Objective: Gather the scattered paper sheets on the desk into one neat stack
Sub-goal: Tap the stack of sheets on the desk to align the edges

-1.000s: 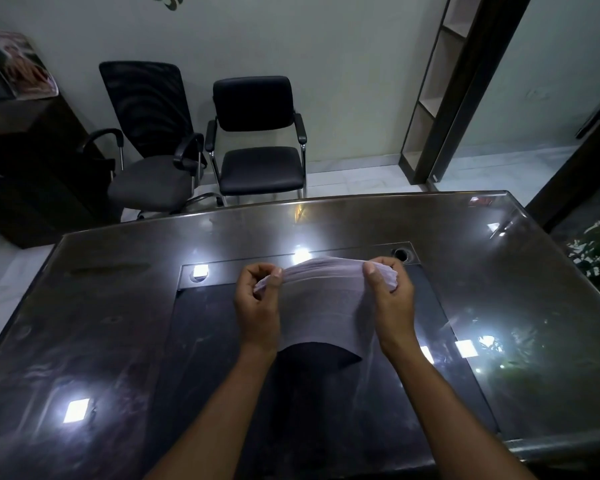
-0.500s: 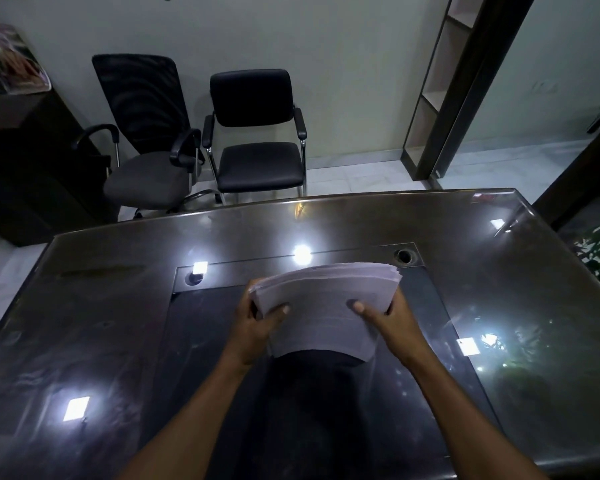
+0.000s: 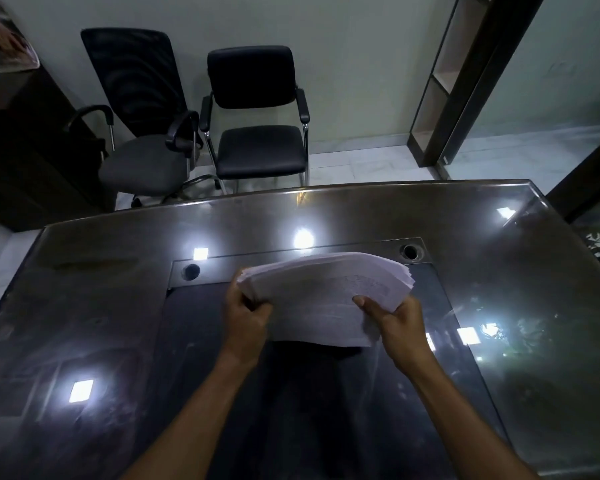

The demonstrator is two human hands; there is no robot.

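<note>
A thick stack of white paper sheets [image 3: 323,296] is held just above the middle of the dark glass-topped desk [image 3: 84,306]. Its far edges fan out slightly and faint print shows on the top sheet. My left hand [image 3: 245,320] grips the stack's left edge, fingers curled around it. My right hand [image 3: 395,322] holds the right near corner, thumb pressed on top and fingers underneath. The stack's near edge hangs close to the dark inset panel of the desk.
Two cable holes [image 3: 409,251] [image 3: 190,271] sit in the desk behind the stack. Ceiling lights glare off the glass. Beyond the far edge stand two black chairs [image 3: 257,126] [image 3: 142,133], a dark cabinet [image 3: 21,150] at left and a shelf unit [image 3: 465,77] at right.
The stack went from being held upright by its top edge to lying nearly flat. Both hands shifted their grip down to the stack's sides, and the sheets' far edge rose toward the cable holes.
</note>
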